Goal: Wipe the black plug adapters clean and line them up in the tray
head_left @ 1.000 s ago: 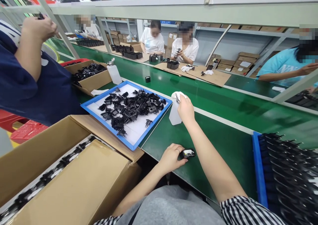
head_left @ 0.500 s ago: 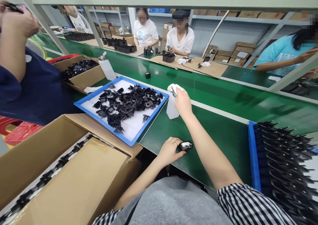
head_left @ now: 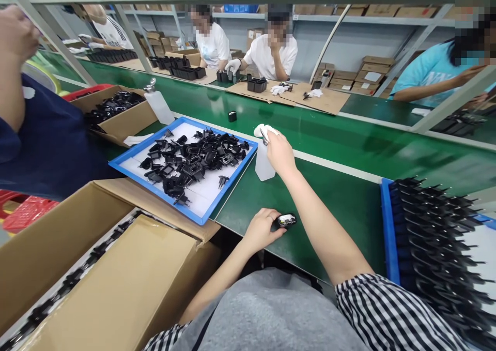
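Note:
Near the front edge of the green bench, my left hand (head_left: 263,229) has its fingers round a black adapter housing (head_left: 287,220), whose open side faces up and shows pale parts within. My right hand (head_left: 279,152) is farther forward, at the top of a white plastic bottle (head_left: 265,166). Its fingers are closed on a thin metal tool, seemingly tweezers (head_left: 264,136). A white cloth or pad (head_left: 262,130) lies at the bottle's top, beside the fingertips. Left of the bottle, a blue-rimmed tray (head_left: 204,217) holds many loose black plug parts (head_left: 196,169).
A blue tray (head_left: 389,237) of upright black plugs stands at the right. Cardboard boxes (head_left: 127,268) fill the lower left. A second bottle (head_left: 159,105) stands behind the loose-part tray. A co-worker's arm (head_left: 11,66) is at the left; others sit across the green line.
The view has shifted slightly. Both hands keep their holds, with the right still at the bottle's top. Across the line, one person has raised a hand to the face and reached out the other, gloved.

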Demonstrator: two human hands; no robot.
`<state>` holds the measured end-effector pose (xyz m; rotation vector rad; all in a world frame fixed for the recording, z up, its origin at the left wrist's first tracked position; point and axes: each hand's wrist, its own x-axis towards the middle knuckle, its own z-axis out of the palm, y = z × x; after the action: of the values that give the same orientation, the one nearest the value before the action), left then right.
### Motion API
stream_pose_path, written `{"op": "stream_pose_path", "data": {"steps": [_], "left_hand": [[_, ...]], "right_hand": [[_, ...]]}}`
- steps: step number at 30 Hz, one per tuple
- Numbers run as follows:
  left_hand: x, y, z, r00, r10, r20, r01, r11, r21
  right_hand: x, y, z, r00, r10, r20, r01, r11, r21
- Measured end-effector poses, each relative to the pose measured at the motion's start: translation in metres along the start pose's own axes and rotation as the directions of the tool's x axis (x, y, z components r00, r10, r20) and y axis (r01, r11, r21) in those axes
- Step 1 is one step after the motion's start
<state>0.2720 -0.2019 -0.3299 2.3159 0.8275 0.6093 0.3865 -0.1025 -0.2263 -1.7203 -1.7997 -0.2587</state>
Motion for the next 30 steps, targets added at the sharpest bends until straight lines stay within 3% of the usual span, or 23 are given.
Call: {"op": "stream_pose_path", "data": {"steps": [10, 15, 18, 30], "left_hand": [[0.000, 0.001, -0.001, 1.000, -0.002, 0.002, 0.002, 1.000, 0.016], [0.000, 0.000, 0.000, 1.000, 0.005, 0.001, -0.005, 1.000, 0.017], [0.000, 0.000, 0.001, 1.000, 0.004, -0.002, -0.004, 1.000, 0.014], [0.000, -0.001, 0.000, 1.000, 0.013, -0.002, -0.013, 1.000, 0.010]], "right_hand": [[0.001, 0.000, -0.003, 0.999, 0.016, 0.029, -0.018, 0.997, 0.075], [0.005, 0.008, -0.010, 0.978, 0.207, -0.027, -0.185, 0.918, 0.350], [0.009, 0.010, -0.012, 0.961, 0.275, -0.015, -0.244, 0.878, 0.411], [0.004, 0.007, 0.001, 0.990, 0.138, -0.022, -0.126, 0.949, 0.289]]}}
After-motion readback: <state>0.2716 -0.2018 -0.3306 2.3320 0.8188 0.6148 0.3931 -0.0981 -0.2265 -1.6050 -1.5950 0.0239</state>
